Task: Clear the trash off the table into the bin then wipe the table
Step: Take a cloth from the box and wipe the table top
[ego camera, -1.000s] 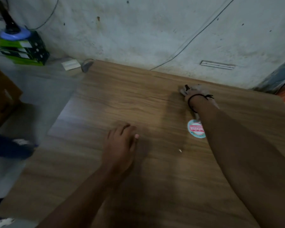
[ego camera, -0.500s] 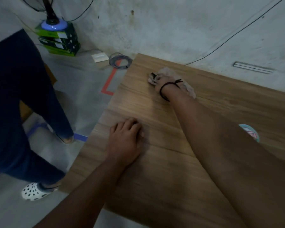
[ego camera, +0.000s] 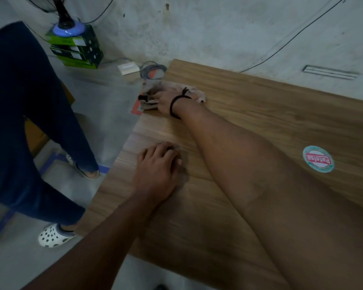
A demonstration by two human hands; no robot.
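My right hand (ego camera: 166,101) grips a crumpled beige cloth (ego camera: 194,92) at the far left edge of the wooden table (ego camera: 270,114). Part of the cloth hangs past that edge, with something black at its tip. A black band circles my right wrist. My left hand (ego camera: 157,164) rests palm down on the table near its left edge, fingers loosely bent and holding nothing. A round teal and pink sticker (ego camera: 318,159) lies flat on the table, to the right of my right forearm.
A person in dark blue trousers (ego camera: 29,122) and white clogs (ego camera: 52,235) stands on the floor close to the table's left side. Green boxes (ego camera: 78,49) carrying a fan base, a small white box (ego camera: 128,68) and a coiled cable (ego camera: 153,70) lie by the wall.
My right hand has swept the cloth leftward along the far side to the table's left edge. The view has turned left, bringing the standing person into sight. My left hand stayed put.
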